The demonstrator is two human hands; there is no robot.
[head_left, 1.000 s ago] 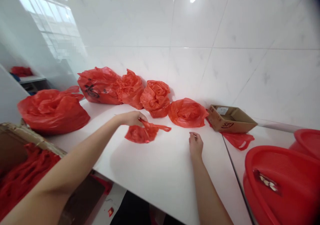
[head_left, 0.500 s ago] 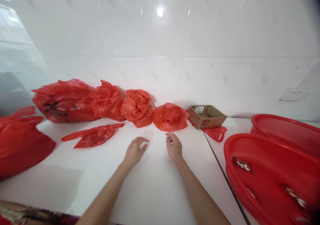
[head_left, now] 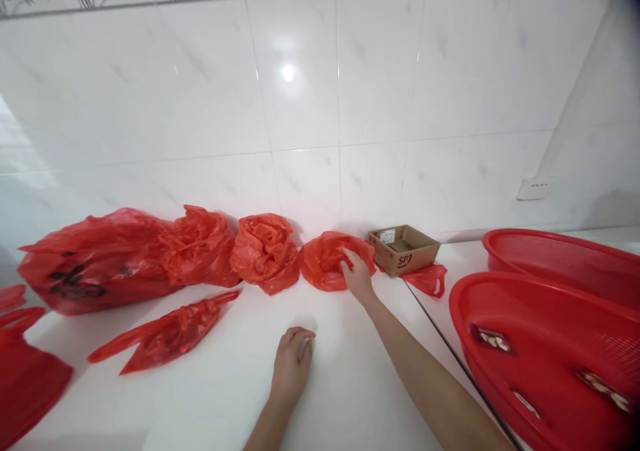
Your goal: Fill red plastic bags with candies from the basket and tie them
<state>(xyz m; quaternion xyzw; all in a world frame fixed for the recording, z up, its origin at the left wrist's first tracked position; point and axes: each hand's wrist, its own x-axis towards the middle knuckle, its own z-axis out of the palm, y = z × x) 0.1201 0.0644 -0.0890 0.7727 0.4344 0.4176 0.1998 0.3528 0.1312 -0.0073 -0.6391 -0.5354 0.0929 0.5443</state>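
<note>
My right hand [head_left: 358, 275] reaches over a bunched red plastic bag [head_left: 320, 264] near the wall. Its fingertips are at the bag's crumpled top, thumb and fingers slightly apart, and no grip on the plastic shows. My left hand [head_left: 293, 361] rests low over the white tabletop [head_left: 220, 391]. Its fingers are loosely curled, with a gap between thumb and fingers and nothing visible held. Left of the right hand's bag sits another crumpled red bag [head_left: 265, 254]. Just right of it stands a small open cardboard box [head_left: 407, 254].
Larger red bags [head_left: 110, 257] line the wall at left. A flat red bag [head_left: 167, 337] lies before them. Another red bag [head_left: 30, 377] is at the left edge. At right, a red plastic basket [head_left: 465, 324] holds several small packets, with a second basket [head_left: 500, 241] behind.
My right hand has moved forward onto the bunched red bag. My left hand has stayed back over the table, its fingers more curled. The camera view has tilted up and turned slightly.
</note>
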